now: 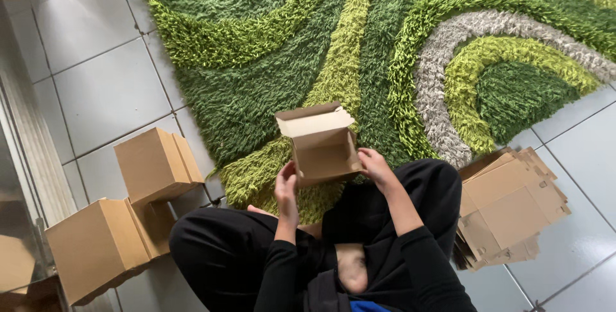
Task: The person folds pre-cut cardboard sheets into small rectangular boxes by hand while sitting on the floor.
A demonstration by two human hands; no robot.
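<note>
Sitting at seven o'clock on the smooth grey tiled floor [102, 94] are two closed, square-edged brown cardboard boxes [122, 216]. At centre, the left hand [286, 190] and right hand [375, 168] hold a small open brown cardboard box [324, 148], lid flap raised, each grip pinching a side wall over the shaggy green and grey swirl-patterned rug [385, 42]. At four o'clock lies a stack of flat, unfolded cardboard blanks [507, 206].
</note>
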